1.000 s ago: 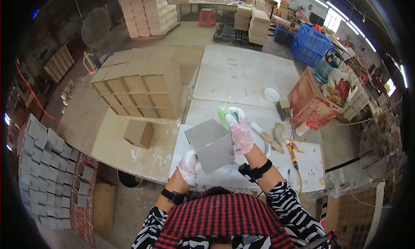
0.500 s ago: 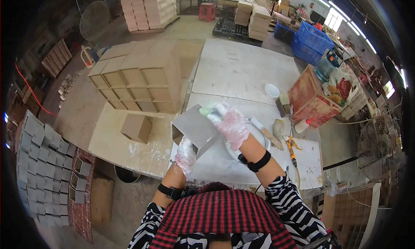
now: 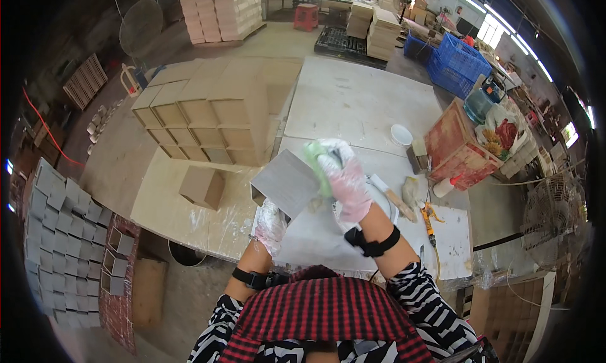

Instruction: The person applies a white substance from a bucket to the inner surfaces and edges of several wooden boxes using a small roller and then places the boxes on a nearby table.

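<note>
A grey open-ended box [image 3: 287, 181] is held tilted above the white worktable [image 3: 328, 237]. My left hand [image 3: 271, 219], in a thin clear glove, grips the box from below at its near corner. In my gloved right hand [image 3: 344, 177] is a green cloth [image 3: 315, 158], pressed against the box's right upper edge. Several tan boxes of the same shape [image 3: 208, 117] stand in rows on the board to the left, and a single tan box [image 3: 202, 186] sits apart in front of them.
A white bowl [image 3: 401, 134], a brush [image 3: 398, 202], an orange-handled tool [image 3: 429, 219] and a red wooden crate [image 3: 456, 147] lie on the right of the table. Grey boxes [image 3: 60, 224] are stacked on the floor at left. Blue crates [image 3: 461, 63] and a fan [image 3: 140, 29] stand behind.
The grey box has been lifted from flat on the table and turned, moving left and up. My right hand with the green cloth went from the box's top to its right edge.
</note>
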The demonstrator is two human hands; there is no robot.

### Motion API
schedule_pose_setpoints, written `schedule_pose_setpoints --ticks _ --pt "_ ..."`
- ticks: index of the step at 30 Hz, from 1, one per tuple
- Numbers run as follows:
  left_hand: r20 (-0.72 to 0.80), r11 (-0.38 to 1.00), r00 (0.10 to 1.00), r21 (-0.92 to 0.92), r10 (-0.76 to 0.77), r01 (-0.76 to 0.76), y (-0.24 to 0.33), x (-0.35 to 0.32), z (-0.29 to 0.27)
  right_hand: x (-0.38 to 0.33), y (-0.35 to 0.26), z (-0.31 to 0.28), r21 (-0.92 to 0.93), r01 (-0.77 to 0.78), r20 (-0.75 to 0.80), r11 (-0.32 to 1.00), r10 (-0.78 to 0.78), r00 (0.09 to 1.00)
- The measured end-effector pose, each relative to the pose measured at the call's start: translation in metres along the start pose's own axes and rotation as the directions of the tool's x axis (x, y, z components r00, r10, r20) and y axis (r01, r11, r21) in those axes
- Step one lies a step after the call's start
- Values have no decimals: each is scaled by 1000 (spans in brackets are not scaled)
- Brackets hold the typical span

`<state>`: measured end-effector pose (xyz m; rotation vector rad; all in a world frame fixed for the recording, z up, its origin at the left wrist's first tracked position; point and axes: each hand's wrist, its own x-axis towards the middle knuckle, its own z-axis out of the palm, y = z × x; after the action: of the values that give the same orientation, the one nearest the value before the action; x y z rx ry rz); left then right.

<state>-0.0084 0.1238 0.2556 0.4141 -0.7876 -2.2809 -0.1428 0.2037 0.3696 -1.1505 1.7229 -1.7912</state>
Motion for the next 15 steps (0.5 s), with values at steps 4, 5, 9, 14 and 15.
schedule_pose_setpoints --ticks 4,5,9,14,15 --pt "-24 1000 1000 -26 -17 16 6 1 -11 9 18 -9 -192 -1 8 981 3 1000" --pt "-15 998 999 -48 -44 44 5 3 -17 6 19 -8 -162 -55 28 985 61 998" --pt "-100 990 989 -98 -111 101 10 7 -17 8 25 -11 -189 56 155 980 -26 988" --pt "-27 983 983 9 -181 181 5 10 -24 23 18 4 -366 673 558 643 -427 711" --pt "6 983 983 25 -181 181 5 10 -21 25 25 6 -319 822 637 472 -536 555"
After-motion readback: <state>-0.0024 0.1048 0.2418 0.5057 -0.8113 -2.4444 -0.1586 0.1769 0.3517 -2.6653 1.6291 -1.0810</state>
